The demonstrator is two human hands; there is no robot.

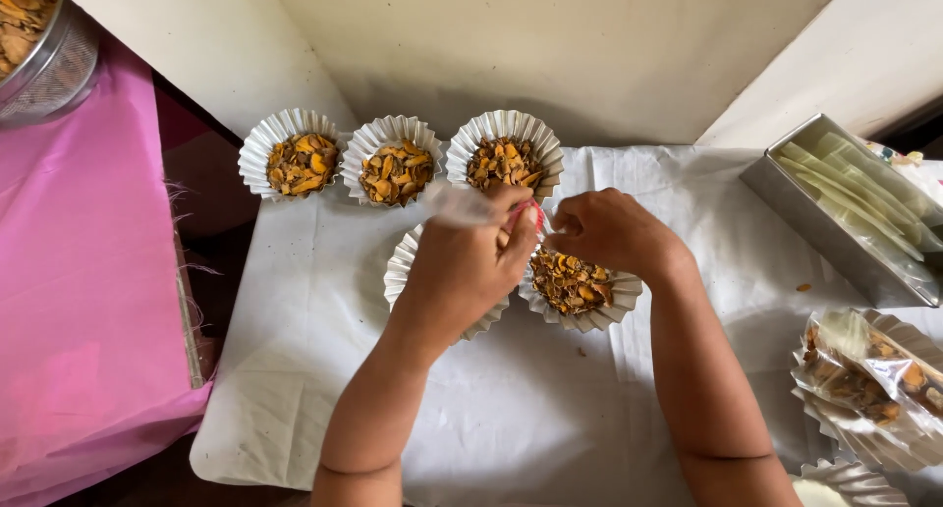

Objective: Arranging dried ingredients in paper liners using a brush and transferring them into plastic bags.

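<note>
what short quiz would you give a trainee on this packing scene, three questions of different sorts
1. True or false: the left hand and right hand together hold a small clear pouch.
2. How many fluted paper cups of dried orange chips stand in the back row? A) two B) three C) five
3. Fill in: the metal tray at the right holds empty clear ____.

Key
1. True; both hands meet at the pouch above the front cups.
2. B; three in the back row, two more under the hands.
3. Pouches, lying stacked in the tray.
</note>
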